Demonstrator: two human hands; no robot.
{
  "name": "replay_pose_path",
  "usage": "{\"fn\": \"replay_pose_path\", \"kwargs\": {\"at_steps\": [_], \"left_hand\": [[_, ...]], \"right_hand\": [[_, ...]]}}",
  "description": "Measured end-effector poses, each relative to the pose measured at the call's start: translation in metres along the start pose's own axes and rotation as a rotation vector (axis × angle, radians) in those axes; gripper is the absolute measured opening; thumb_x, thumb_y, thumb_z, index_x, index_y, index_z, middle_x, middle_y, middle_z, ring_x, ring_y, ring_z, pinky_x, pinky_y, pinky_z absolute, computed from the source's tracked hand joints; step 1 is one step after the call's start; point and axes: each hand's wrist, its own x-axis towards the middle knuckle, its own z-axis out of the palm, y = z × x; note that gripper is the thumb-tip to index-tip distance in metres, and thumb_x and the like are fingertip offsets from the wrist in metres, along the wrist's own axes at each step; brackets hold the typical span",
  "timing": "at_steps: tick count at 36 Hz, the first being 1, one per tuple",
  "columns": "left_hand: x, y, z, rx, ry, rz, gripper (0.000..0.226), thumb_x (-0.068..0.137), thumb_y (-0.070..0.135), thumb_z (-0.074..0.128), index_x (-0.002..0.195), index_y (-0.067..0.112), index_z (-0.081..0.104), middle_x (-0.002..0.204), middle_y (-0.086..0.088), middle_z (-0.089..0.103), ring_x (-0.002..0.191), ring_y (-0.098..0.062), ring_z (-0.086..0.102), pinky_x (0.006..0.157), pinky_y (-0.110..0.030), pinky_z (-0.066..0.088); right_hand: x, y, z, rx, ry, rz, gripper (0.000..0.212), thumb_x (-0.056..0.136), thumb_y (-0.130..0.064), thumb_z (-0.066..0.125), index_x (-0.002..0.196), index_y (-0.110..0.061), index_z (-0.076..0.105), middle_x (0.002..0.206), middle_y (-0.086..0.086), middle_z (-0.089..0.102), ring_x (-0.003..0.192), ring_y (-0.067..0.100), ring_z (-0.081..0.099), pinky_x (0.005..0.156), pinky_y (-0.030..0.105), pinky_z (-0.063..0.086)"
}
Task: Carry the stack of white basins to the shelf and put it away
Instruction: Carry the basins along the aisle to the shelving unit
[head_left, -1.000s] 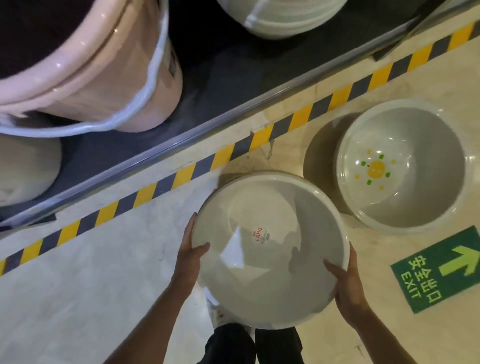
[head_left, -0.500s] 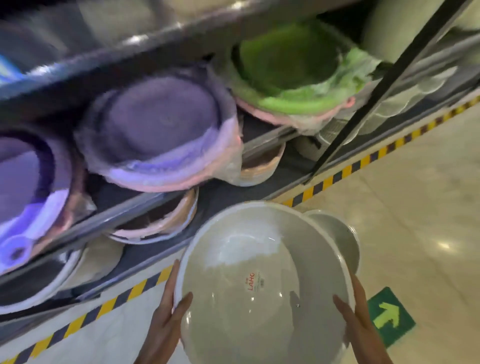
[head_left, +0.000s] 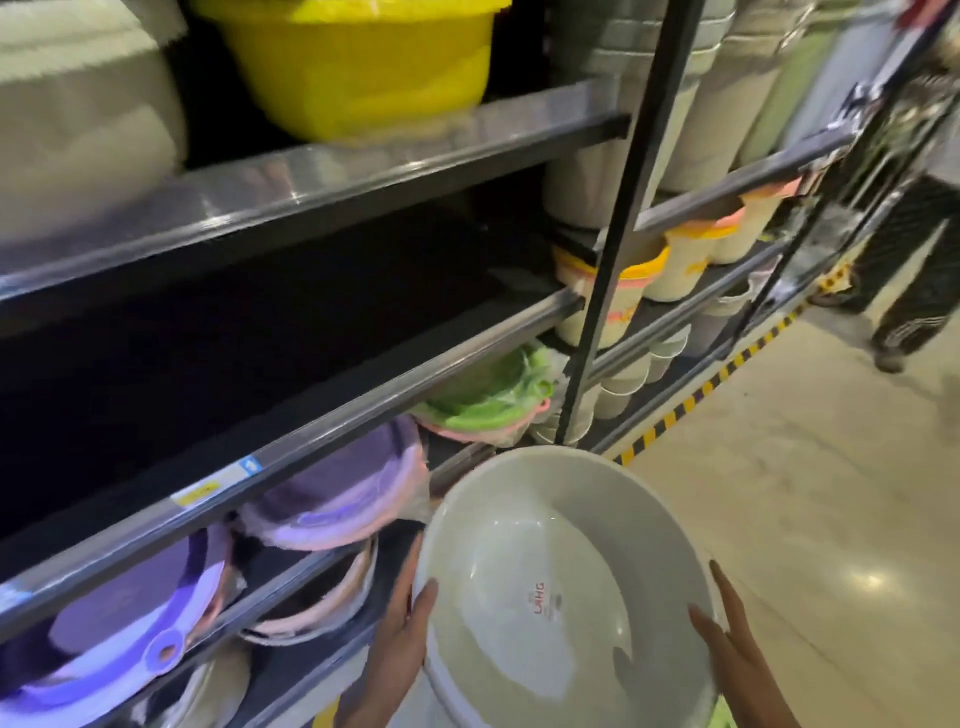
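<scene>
Your left hand (head_left: 402, 618) at nine o'clock and right hand (head_left: 727, 639) at three clasp the round white plastic basin stack (head_left: 561, 587), mouth up, tilted shelfward; its near edge is cropped.

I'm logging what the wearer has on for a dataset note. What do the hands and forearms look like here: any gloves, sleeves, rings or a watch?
Both the left hand and the right hand are bare, with no gloves. The wrists and the parts of the forearms in view are uncovered, so no sleeve reaches there. No ring, watch or bracelet shows. The fingers are long and slim, and the nails look short and unpainted, though the picture is slightly blurred.
</scene>
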Motion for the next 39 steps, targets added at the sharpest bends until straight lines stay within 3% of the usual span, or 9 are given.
{"fn": "replay_pose_path", "kwargs": {"at_steps": [3, 8, 10, 13, 20, 23, 25, 35, 39], "left_hand": [[0.0, 0.03, 0.015, 0.018, -0.004, 0.007, 0.045, 0.101, 0.022, 0.054, 0.133, 0.052, 0.043, 0.114, 0.059, 0.041, 0.097, 0.043, 0.034, 0.091, -0.01, 0.034], [0.001, 0.063, 0.037, 0.01, -0.125, 0.009, 0.048, 0.099, 0.033, 0.055, 0.134, 0.062, 0.043, 0.133, 0.042, 0.047, 0.121, 0.017, 0.043, 0.103, -0.026, 0.037], [0.003, 0.077, 0.047, 0.022, -0.16, 0.055, 0.047, 0.098, 0.033, 0.057, 0.132, 0.062, 0.044, 0.127, 0.044, 0.052, 0.116, 0.019, 0.047, 0.097, -0.023, 0.039], [0.014, 0.086, 0.057, 0.062, -0.2, 0.062, 0.058, 0.089, 0.04, 0.065, 0.14, 0.056, 0.043, 0.137, 0.029, 0.055, 0.128, 0.0, 0.051, 0.108, -0.039, 0.04], [0.061, 0.081, 0.08, 0.051, -0.259, 0.014, 0.078, 0.074, 0.032, 0.071, 0.142, 0.053, 0.041, 0.144, 0.016, 0.052, 0.131, -0.015, 0.051, 0.108, -0.052, 0.043], [0.086, 0.08, 0.096, 0.037, -0.274, -0.028, 0.071, 0.076, 0.024, 0.067, 0.133, 0.061, 0.045, 0.138, 0.018, 0.055, 0.124, -0.01, 0.053, 0.105, -0.044, 0.045], [0.105, 0.078, 0.107, 0.032, -0.268, -0.064, 0.065, 0.081, 0.023, 0.067, 0.131, 0.059, 0.044, 0.138, 0.015, 0.054, 0.121, -0.008, 0.053, 0.103, -0.041, 0.045], [0.209, 0.047, 0.138, 0.177, -0.363, -0.08, 0.059, 0.088, 0.033, 0.058, 0.131, 0.068, 0.039, 0.15, 0.014, 0.044, 0.135, -0.017, 0.045, 0.112, -0.052, 0.037], [0.235, 0.028, 0.151, 0.238, -0.412, -0.051, 0.063, 0.089, 0.028, 0.059, 0.133, 0.067, 0.037, 0.153, 0.013, 0.041, 0.138, -0.018, 0.041, 0.113, -0.053, 0.036]], "right_hand": [[-0.01, -0.024, -0.022, 0.004, 0.017, 0.029, 0.061, 0.101, -0.018, 0.059, 0.146, -0.051, 0.034, 0.122, -0.015, 0.064, 0.091, 0.013, 0.068, 0.085, 0.046, 0.056], [-0.022, -0.045, -0.052, -0.023, 0.05, -0.03, 0.055, 0.1, -0.032, 0.061, 0.132, -0.069, 0.036, 0.152, -0.004, 0.049, 0.111, 0.031, 0.068, 0.084, 0.051, 0.062], [-0.019, -0.052, -0.062, 0.031, 0.054, -0.04, 0.058, 0.1, -0.031, 0.06, 0.141, -0.063, 0.034, 0.15, -0.004, 0.049, 0.109, 0.03, 0.069, 0.072, 0.044, 0.065], [-0.017, -0.062, -0.073, 0.056, 0.043, -0.033, 0.066, 0.102, -0.028, 0.058, 0.155, -0.05, 0.027, 0.145, -0.001, 0.051, 0.103, 0.027, 0.069, 0.06, 0.035, 0.062], [0.006, -0.059, -0.085, -0.009, 0.135, -0.045, 0.066, 0.102, -0.021, 0.057, 0.151, -0.055, 0.03, 0.144, 0.002, 0.053, 0.096, 0.028, 0.072, 0.057, 0.034, 0.061], [0.024, -0.049, -0.084, 0.002, 0.156, -0.041, 0.065, 0.1, -0.019, 0.058, 0.135, -0.069, 0.037, 0.147, 0.003, 0.052, 0.102, 0.036, 0.07, 0.061, 0.041, 0.062], [0.038, -0.04, -0.083, -0.005, 0.171, -0.025, 0.069, 0.099, -0.015, 0.058, 0.139, -0.066, 0.037, 0.145, 0.009, 0.053, 0.101, 0.041, 0.07, 0.058, 0.041, 0.062], [0.104, -0.019, -0.06, 0.068, 0.261, 0.054, 0.077, 0.09, -0.003, 0.061, 0.129, -0.068, 0.044, 0.138, 0.019, 0.057, 0.106, 0.046, 0.067, 0.069, 0.045, 0.063], [0.12, -0.01, -0.053, 0.077, 0.322, 0.109, 0.085, 0.091, 0.005, 0.055, 0.133, -0.067, 0.039, 0.135, 0.007, 0.055, 0.107, 0.046, 0.064, 0.069, 0.056, 0.063]]}}
